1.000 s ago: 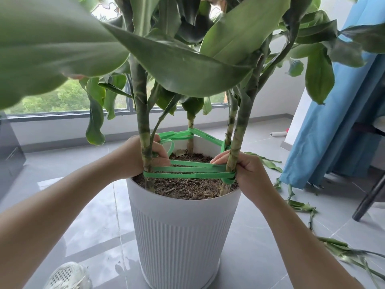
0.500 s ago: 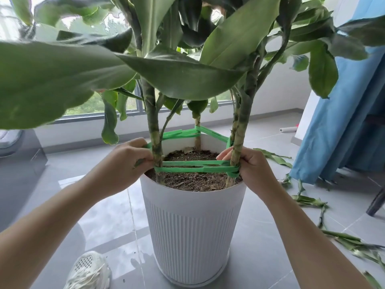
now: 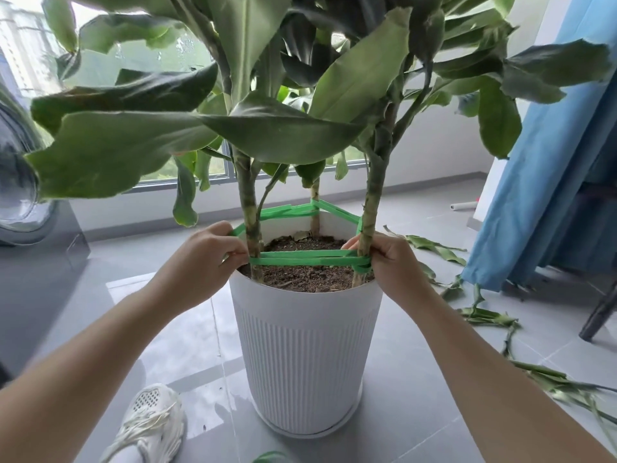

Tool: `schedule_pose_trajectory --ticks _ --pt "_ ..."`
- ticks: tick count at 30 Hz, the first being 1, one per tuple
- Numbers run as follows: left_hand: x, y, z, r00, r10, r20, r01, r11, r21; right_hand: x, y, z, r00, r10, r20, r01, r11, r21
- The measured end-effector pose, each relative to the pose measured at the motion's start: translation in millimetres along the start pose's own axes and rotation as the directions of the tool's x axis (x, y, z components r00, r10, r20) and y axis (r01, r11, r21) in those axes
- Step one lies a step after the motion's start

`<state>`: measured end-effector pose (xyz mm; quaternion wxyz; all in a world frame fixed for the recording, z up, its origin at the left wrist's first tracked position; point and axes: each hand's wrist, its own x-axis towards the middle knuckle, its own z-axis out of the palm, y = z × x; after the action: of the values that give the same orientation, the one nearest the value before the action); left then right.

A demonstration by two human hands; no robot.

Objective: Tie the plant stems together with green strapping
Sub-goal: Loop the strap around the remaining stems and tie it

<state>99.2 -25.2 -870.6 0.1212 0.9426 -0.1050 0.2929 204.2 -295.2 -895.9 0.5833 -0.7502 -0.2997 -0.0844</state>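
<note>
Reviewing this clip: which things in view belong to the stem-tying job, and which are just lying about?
Part of the job: green strapping; left stem, right stem, back stem; white pot; left hand and right hand, both gripping the strapping.
Not part of it: cut leaves on the floor, white shoe, blue curtain, chair leg.

Letting soft daylight in through a wide window (image 3: pixel 147 58) at the back, with green trees (image 3: pixel 157 175) and a pale tower block (image 3: pixel 25 45) outside. Reflecting it off glossy grey floor tiles (image 3: pixel 417 345), with cut leaf strips (image 3: pixel 487 317) and a small white roll (image 3: pixel 463 206) to the right. Showing a blue curtain (image 3: pixel 551 168) down the right side beside a dark chair leg (image 3: pixel 599 312), and a dark grey round-doored appliance (image 3: pixel 20 202) at far left.
</note>
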Motion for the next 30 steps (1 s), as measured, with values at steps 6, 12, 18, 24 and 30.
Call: schedule_pose_trajectory --ticks 6,12,18,24,30 --pt "-16.9 18.9 5.0 0.992 -0.086 -0.088 0.087 0.996 0.004 -13.5 -3.2 13.7 0.985 -0.021 -0.173 0.017 0.999 -0.029" --pt "-32.7 56.8 18.0 0.964 -0.225 -0.140 0.209 0.970 -0.124 -45.9 -14.3 28.1 0.897 -0.058 -0.438 0.005 0.993 -0.120" --pt "-38.8 91.8 31.9 0.846 -0.533 -0.025 0.460 0.752 -0.472 -56.3 -41.6 23.2 0.932 -0.010 -0.362 0.003 1.000 -0.021" --pt "-46.3 111.7 42.1 0.881 -0.473 0.021 0.420 0.761 -0.493 -45.7 -54.5 22.5 0.956 0.285 0.069 -0.290 0.953 0.085" --pt "-49.4 110.8 48.3 0.948 -0.312 -0.064 0.264 0.882 -0.390 -39.3 -61.1 18.2 0.942 0.305 0.141 -0.300 0.952 -0.056"
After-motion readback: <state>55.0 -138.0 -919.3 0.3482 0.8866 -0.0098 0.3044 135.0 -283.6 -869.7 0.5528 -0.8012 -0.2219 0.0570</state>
